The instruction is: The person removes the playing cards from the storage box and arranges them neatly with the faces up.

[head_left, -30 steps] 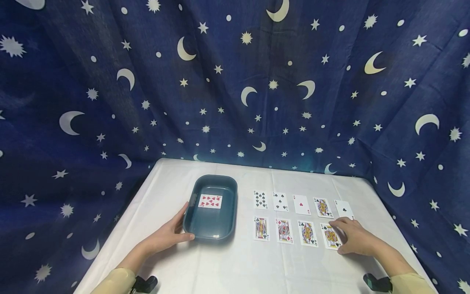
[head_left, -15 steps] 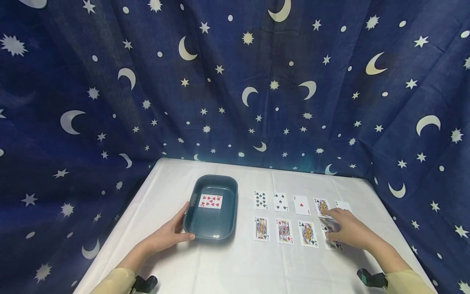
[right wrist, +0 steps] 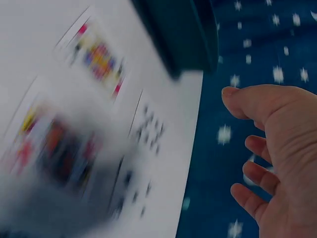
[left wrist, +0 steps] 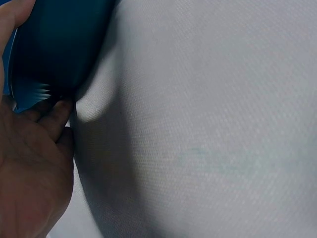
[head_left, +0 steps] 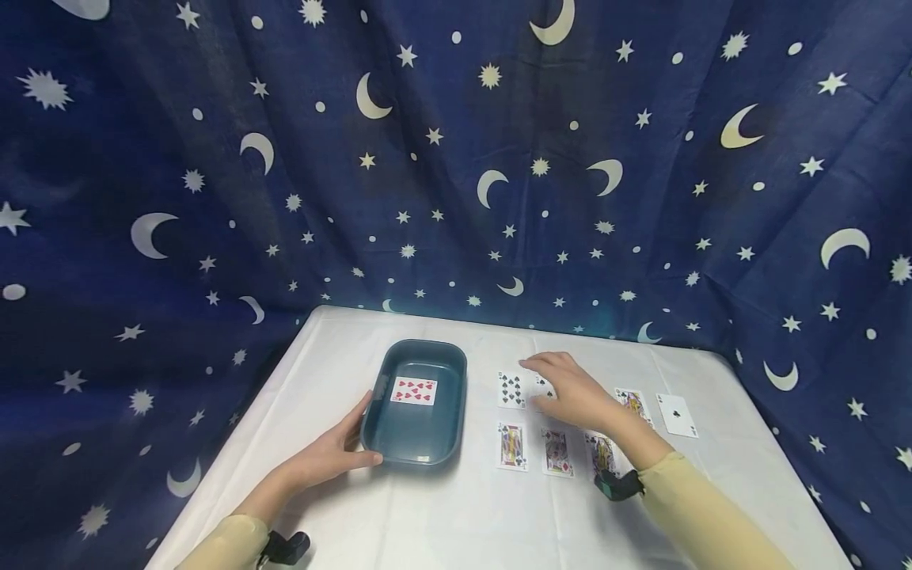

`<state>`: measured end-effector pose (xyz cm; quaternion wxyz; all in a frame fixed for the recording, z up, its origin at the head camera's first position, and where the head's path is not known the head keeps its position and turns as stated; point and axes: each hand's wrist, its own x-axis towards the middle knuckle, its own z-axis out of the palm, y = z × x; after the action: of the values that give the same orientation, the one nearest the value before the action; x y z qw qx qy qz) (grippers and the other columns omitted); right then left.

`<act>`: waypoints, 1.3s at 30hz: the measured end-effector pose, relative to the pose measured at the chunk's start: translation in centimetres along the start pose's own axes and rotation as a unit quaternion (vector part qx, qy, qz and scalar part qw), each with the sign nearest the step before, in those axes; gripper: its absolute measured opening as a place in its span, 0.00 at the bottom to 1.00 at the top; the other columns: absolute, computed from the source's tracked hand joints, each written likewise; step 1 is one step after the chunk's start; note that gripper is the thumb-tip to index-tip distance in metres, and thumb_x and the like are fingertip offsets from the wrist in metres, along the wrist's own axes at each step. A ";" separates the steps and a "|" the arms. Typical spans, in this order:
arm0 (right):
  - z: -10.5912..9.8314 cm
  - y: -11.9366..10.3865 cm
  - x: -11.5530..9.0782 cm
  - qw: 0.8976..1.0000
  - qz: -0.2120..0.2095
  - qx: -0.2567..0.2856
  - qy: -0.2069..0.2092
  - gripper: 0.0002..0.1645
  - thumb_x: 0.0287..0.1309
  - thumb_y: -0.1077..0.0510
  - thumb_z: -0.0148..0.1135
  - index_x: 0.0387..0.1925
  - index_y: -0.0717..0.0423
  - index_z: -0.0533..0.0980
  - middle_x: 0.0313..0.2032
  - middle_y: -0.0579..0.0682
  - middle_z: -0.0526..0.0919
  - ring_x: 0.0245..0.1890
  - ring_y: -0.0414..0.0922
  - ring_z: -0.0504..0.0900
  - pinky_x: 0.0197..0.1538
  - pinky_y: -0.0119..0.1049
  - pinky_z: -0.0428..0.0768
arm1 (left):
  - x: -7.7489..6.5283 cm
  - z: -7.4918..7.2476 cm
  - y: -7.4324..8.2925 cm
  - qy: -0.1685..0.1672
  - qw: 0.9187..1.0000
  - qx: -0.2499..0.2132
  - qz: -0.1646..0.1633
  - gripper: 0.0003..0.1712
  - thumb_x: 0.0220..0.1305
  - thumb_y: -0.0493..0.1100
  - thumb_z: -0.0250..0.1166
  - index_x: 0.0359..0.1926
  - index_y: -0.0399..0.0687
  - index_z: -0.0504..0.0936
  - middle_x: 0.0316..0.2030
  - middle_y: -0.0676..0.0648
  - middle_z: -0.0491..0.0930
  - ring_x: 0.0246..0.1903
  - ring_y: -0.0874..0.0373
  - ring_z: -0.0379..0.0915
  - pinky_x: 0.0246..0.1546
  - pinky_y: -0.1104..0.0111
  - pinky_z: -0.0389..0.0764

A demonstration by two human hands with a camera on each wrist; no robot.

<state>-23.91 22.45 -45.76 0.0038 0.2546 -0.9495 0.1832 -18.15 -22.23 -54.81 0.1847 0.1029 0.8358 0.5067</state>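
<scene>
My left hand holds the near left corner of a dark teal tray, thumb on the front side and fingers along the left. In the left wrist view its fingertips tuck in against the tray's lower edge. A red hearts card lies face up inside. Above the upper row of playing cards hovers my right hand, fingers loosely bent, thumb apart, nothing between them. Just left of it is a ten of spades. Its fingers partly cover another spade card. The right wrist view shows cards blurred beneath the hand.
The lower row has a club face card, a diamond face card and another club face card. Beyond the forearm lie a face card and an ace of clubs. A starry curtain hangs behind the white table.
My right hand has swept left and slightly away from me, from the right-end cards to above the upper row's left cards. My left hand stays at the tray; the view shifted slightly.
</scene>
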 end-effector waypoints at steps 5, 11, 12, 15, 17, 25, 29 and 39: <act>1.4 -3.8 4.1 0.999 -0.044 -0.001 -0.023 0.38 0.64 0.50 0.68 0.73 0.46 0.69 0.69 0.48 0.72 0.72 0.50 0.64 0.74 0.51 0.64 | 0.0 0.0 0.0 0.001 1.000 0.002 -0.006 0.67 0.57 0.57 0.78 0.83 0.71 0.37 0.82 0.44 0.39 0.79 0.43 0.39 0.75 0.50 0.54; 3.3 -7.3 7.6 0.994 -0.091 -0.025 -0.055 0.37 0.65 0.47 0.67 0.73 0.45 0.69 0.68 0.46 0.72 0.70 0.47 0.65 0.75 0.45 0.63 | -0.1 -0.1 0.2 0.001 1.000 0.000 -0.002 0.67 0.57 0.56 0.77 0.83 0.70 0.37 0.82 0.44 0.39 0.79 0.44 0.39 0.75 0.50 0.53; 3.6 -7.7 8.1 0.993 -0.097 -0.029 -0.059 0.37 0.65 0.46 0.67 0.73 0.45 0.69 0.68 0.46 0.73 0.69 0.47 0.66 0.75 0.45 0.64 | -0.1 -0.1 0.2 0.000 1.000 0.000 -0.001 0.67 0.57 0.56 0.77 0.83 0.71 0.37 0.82 0.44 0.39 0.79 0.43 0.39 0.75 0.50 0.53; 4.6 -9.0 9.3 0.991 -0.108 -0.037 -0.074 0.38 0.64 0.46 0.67 0.73 0.46 0.69 0.67 0.47 0.73 0.68 0.47 0.67 0.74 0.46 0.65 | -0.1 -0.1 0.3 -0.001 1.000 -0.002 0.001 0.67 0.57 0.57 0.77 0.82 0.71 0.37 0.82 0.44 0.40 0.79 0.43 0.40 0.75 0.50 0.54; 5.2 -9.7 10.0 0.989 -0.109 -0.051 -0.088 0.38 0.65 0.45 0.67 0.73 0.46 0.69 0.67 0.47 0.73 0.69 0.47 0.67 0.74 0.45 0.65 | -0.1 -0.1 0.3 -0.003 1.000 -0.004 0.003 0.67 0.58 0.57 0.77 0.82 0.71 0.37 0.81 0.44 0.40 0.79 0.43 0.40 0.75 0.50 0.55; 7.1 -12.0 11.4 0.973 -0.118 -0.126 -0.155 0.31 0.64 0.48 0.66 0.68 0.48 0.76 0.67 0.49 0.76 0.68 0.50 0.70 0.73 0.46 0.68 | -0.2 -0.2 0.2 -0.005 1.000 -0.009 -0.003 0.67 0.58 0.57 0.77 0.83 0.70 0.36 0.81 0.42 0.42 0.78 0.43 0.42 0.75 0.50 0.55; 8.4 -12.6 11.8 0.966 -0.101 -0.149 -0.186 0.29 0.63 0.49 0.67 0.66 0.44 0.78 0.68 0.48 0.75 0.69 0.50 0.70 0.73 0.46 0.67 | -0.2 -0.2 0.2 -0.005 1.000 -0.008 -0.003 0.67 0.58 0.57 0.77 0.83 0.69 0.36 0.81 0.42 0.41 0.78 0.43 0.42 0.75 0.50 0.55; 9.9 -13.9 12.0 0.960 -0.039 -0.152 -0.231 0.34 0.66 0.51 0.63 0.73 0.40 0.70 0.75 0.48 0.65 0.74 0.56 0.64 0.74 0.50 0.66 | -0.1 -0.3 0.0 -0.009 1.000 -0.004 0.003 0.66 0.59 0.56 0.76 0.82 0.70 0.36 0.82 0.45 0.38 0.79 0.45 0.38 0.75 0.51 0.54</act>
<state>-26.79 2.00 -49.02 -0.1702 0.3234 -0.9304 -0.0271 -18.16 -22.47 -54.67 0.1912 0.1097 0.8317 0.5095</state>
